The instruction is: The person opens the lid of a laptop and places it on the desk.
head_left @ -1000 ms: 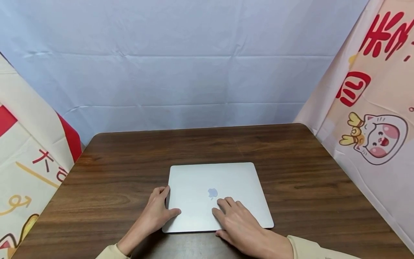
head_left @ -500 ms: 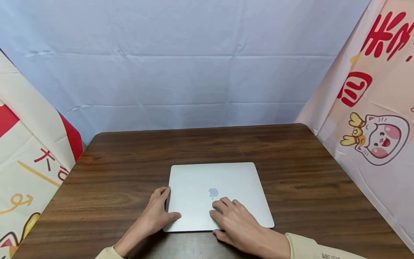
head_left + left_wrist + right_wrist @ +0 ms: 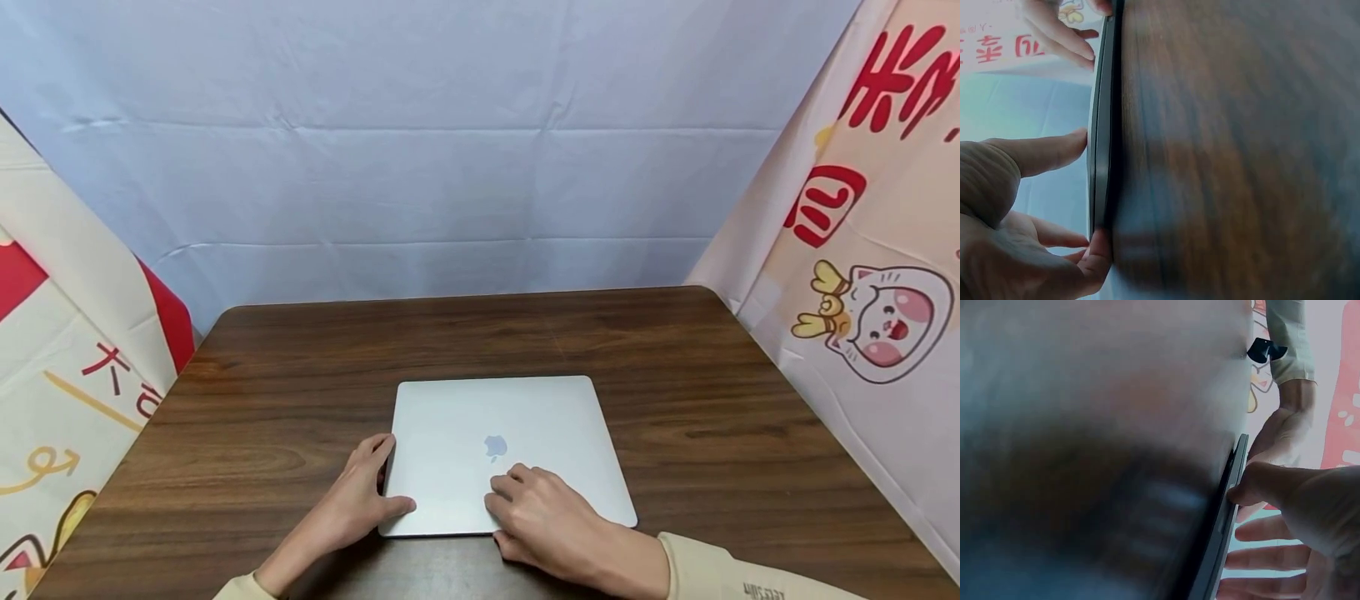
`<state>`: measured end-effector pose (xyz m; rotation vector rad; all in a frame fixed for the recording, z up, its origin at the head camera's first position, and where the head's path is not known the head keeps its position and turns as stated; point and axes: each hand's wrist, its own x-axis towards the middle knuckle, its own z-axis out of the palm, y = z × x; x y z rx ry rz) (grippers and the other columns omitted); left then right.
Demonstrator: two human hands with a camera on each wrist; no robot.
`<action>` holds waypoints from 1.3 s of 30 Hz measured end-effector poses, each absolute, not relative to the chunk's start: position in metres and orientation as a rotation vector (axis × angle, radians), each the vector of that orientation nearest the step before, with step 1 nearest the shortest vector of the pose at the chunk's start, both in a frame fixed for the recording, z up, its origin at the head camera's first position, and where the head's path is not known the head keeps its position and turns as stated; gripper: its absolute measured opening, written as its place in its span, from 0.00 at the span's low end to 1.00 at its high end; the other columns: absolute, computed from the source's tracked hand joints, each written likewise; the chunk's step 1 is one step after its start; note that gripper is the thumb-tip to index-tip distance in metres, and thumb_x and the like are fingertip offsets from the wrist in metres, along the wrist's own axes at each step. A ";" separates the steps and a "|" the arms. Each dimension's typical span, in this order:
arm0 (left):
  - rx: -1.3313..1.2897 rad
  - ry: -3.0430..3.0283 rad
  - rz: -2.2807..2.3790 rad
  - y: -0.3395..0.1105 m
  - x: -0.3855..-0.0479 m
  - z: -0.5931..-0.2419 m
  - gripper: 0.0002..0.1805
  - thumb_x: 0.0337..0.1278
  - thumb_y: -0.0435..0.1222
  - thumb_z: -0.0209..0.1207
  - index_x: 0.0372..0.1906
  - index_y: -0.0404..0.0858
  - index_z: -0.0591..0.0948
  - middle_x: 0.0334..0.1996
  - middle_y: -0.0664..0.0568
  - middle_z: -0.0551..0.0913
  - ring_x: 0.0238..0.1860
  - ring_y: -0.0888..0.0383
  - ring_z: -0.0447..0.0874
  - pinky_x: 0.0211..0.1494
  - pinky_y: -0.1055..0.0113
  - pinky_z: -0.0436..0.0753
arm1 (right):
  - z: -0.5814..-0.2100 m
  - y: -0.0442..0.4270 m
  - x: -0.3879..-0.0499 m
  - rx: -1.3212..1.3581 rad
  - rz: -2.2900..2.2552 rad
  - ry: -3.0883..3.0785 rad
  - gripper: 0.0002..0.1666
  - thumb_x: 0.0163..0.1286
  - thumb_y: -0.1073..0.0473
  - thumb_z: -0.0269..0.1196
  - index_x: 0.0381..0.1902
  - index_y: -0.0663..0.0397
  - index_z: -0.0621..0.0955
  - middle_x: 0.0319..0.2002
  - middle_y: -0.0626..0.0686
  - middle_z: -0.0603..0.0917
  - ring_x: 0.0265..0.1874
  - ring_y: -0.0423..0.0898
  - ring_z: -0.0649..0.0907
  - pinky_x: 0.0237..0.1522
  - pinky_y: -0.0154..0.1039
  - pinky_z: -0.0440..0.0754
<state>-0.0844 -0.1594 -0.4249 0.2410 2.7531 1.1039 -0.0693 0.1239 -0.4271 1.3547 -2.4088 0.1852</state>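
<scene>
**Both hands on the closed laptop, one at the side edge, one at the front**

We note a silver laptop (image 3: 442, 417) lying flat on the wood-grain worktop (image 3: 262, 417), in the nearer half, its lid down and the pale logo (image 3: 495, 447) facing up. Whether a slight gap runs under the lid's front edge we cannot tell.

The left hand (image 3: 360, 496) grips the laptop's left side near the front corner. We see its thumb (image 3: 399, 506) stretched across the lid top, while the fingers bend against the side edge; in the left wrist view one fingertip is hooked round the corner. The forearm comes in obliquely from the lower left, its beige sleeve (image 3: 243, 587) just in the picture.

The right hand (image 3: 555, 521) sits over the front edge, right of the left hand and below the logo. We record the back of the hand upward, fingers bent on the lid, thumb set at the front edge: a narrow pinch on the laptop. The right wrist view shows the thumb tip on the rim and the fingers spread side by side over the lid. The right forearm enters from the lower right, nearly level, in a matching sleeve (image 3: 735, 575).
</scene>
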 end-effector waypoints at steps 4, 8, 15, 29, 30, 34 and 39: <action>0.250 2.743 1.120 -0.161 -0.085 -0.424 0.52 0.45 0.36 0.80 0.74 0.22 0.66 0.71 0.35 0.66 0.56 0.46 0.78 0.57 0.51 0.79 | -0.426 0.122 -0.072 1.402 0.108 -2.309 0.15 0.53 0.56 0.70 0.21 0.46 0.71 0.20 0.41 0.65 0.20 0.39 0.65 0.19 0.29 0.63; 0.251 2.727 1.170 -0.164 -0.084 -0.424 0.49 0.54 0.40 0.76 0.74 0.21 0.65 0.72 0.34 0.66 0.57 0.45 0.78 0.59 0.50 0.79 | -0.425 0.120 -0.073 1.421 0.054 -2.225 0.13 0.54 0.57 0.66 0.21 0.47 0.70 0.19 0.42 0.64 0.18 0.40 0.62 0.17 0.29 0.60; 0.208 2.647 1.311 -0.171 -0.083 -0.423 0.33 0.79 0.45 0.53 0.76 0.27 0.65 0.75 0.36 0.65 0.71 0.39 0.68 0.71 0.43 0.68 | -0.423 0.120 -0.074 1.435 0.032 -2.137 0.13 0.65 0.62 0.45 0.21 0.47 0.68 0.18 0.43 0.60 0.16 0.40 0.60 0.14 0.29 0.52; 0.217 2.600 1.356 -0.176 -0.088 -0.424 0.30 0.74 0.27 0.46 0.78 0.31 0.64 0.76 0.37 0.65 0.77 0.39 0.57 0.75 0.38 0.59 | -0.414 0.125 -0.076 1.477 0.048 -2.110 0.19 0.72 0.61 0.37 0.24 0.48 0.71 0.20 0.42 0.66 0.17 0.38 0.65 0.12 0.27 0.60; 0.226 2.600 1.362 -0.176 -0.088 -0.424 0.30 0.74 0.26 0.46 0.78 0.31 0.64 0.75 0.36 0.65 0.77 0.39 0.58 0.74 0.38 0.60 | -0.413 0.125 -0.077 1.480 0.053 -2.109 0.19 0.72 0.61 0.37 0.24 0.48 0.72 0.20 0.42 0.66 0.17 0.38 0.65 0.12 0.27 0.60; 0.259 2.603 1.377 -0.176 -0.088 -0.423 0.32 0.68 0.22 0.46 0.77 0.30 0.64 0.74 0.35 0.66 0.75 0.39 0.61 0.72 0.39 0.64 | -0.412 0.125 -0.078 1.487 0.071 -2.108 0.20 0.73 0.61 0.38 0.24 0.48 0.72 0.20 0.42 0.64 0.17 0.37 0.62 0.13 0.27 0.59; 0.230 2.588 1.421 -0.176 -0.088 -0.425 0.32 0.69 0.23 0.52 0.77 0.30 0.65 0.70 0.38 0.72 0.68 0.44 0.72 0.65 0.49 0.74 | -0.409 0.126 -0.079 1.496 0.091 -2.116 0.20 0.73 0.61 0.38 0.24 0.47 0.73 0.20 0.41 0.65 0.17 0.36 0.62 0.14 0.26 0.60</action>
